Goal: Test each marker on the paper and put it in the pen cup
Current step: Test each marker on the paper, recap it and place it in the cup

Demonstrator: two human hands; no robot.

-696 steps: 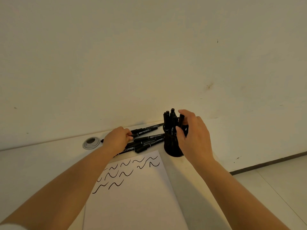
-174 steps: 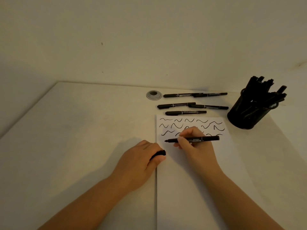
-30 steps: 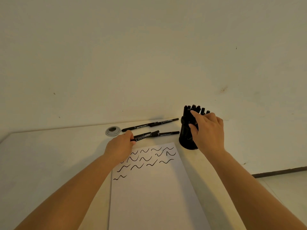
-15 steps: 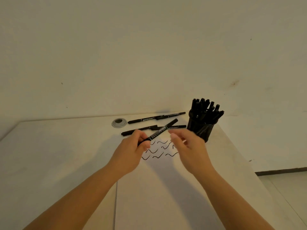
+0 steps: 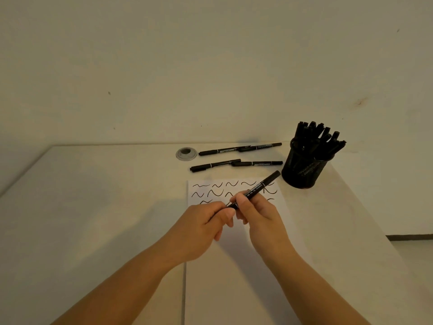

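The step in hand was uncapping, by my reading: the right hand (image 5: 260,214) pinched the slim black plastic marker (image 5: 256,189) mid-barrel, while the left hand (image 5: 201,227) gripped its near cap end. Next, the tip should meet the white paper sheet (image 5: 234,277) beneath both grips. The black mesh pen cup (image 5: 304,171), crowded with markers, stood beyond the right grip.

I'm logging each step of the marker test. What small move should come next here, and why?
Probably pull the cap off: the right hand grips the marker above the paper, and the left hand pinches its near end, with no fresh squiggle begun yet.
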